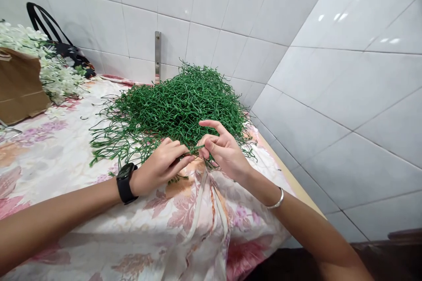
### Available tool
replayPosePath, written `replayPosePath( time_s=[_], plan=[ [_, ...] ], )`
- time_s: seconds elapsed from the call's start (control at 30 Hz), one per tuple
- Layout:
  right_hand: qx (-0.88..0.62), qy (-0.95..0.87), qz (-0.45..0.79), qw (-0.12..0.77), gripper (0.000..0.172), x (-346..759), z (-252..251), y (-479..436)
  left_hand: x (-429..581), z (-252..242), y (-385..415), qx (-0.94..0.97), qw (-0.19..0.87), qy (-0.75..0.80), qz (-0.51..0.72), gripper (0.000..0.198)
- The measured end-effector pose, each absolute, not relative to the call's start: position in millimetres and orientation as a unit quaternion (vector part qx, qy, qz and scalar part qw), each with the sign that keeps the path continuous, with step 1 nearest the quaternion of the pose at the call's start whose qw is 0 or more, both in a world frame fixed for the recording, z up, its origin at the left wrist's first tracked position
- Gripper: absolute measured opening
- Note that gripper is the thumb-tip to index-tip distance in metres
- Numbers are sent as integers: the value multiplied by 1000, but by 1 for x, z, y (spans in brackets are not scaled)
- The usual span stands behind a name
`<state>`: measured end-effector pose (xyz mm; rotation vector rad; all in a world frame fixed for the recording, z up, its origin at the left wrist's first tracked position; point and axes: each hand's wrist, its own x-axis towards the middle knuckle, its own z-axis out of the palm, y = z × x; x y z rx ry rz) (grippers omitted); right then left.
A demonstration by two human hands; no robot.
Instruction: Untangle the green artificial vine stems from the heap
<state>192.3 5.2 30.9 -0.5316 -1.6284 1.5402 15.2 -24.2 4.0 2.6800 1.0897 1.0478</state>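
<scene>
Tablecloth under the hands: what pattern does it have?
Pink and orange flowers on white; the tablecloth shows best in the head view.

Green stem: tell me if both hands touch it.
Touching. Head view shows left hand and right hand each pinching the green stem between fingertips.

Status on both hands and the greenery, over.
Left hand, right hand: both pinching one green stem. Stem at near edge of green stem pile on floral tablecloth. White flowers far left, clear of hands.
</scene>
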Motion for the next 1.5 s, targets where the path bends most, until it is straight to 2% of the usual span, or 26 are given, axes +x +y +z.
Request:
replayPosePath(
  time_s=[0.1,0.2,0.33,0.4,0.47,0.53,0.67,0.77,0.9,1.0,1.17,1.27,1.5],
  plan=[
    [-220,-642,600,422,28,189,31,3,19,4,-28,864,42,356,352,22],
    [-242,-680,523,452,22,202,42,14,18,0,-30,855,53,373,356,22],
    [-267,-689,254,624,17,261,77,55,11,-4,-32,828,99,415,364,24],
    [-291,-686,141,651,17,288,91,73,9,-5,-31,814,119,426,377,24],
    [-313,-702,98,632,24,296,94,79,9,-5,-29,814,137,420,378,21],
    [-327,-739,115,578,29,286,86,75,11,-4,-27,818,155,412,371,20],
    [-307,-823,133,458,29,244,57,57,12,-3,-23,816,158,413,373,25],
    [-277,-878,38,389,26,227,42,54,11,-3,-21,812,173,410,379,28],
    [-255,-906,-88,325,31,224,35,55,12,-3,-19,802,204,392,403,29],
    [-243,-904,-124,329,30,221,36,47,12,-2,-20,795,201,383,425,31],
    [-194,-913,-141,329,16,209,34,23,11,-2,-21,796,188,370,440,29],
    [-182,-918,-145,320,14,203,28,16,12,-2,-22,795,178,363,452,29],
    [-201,-919,-56,334,8,198,28,10,9,0,-20,800,152,353,460,25]
  ],
)
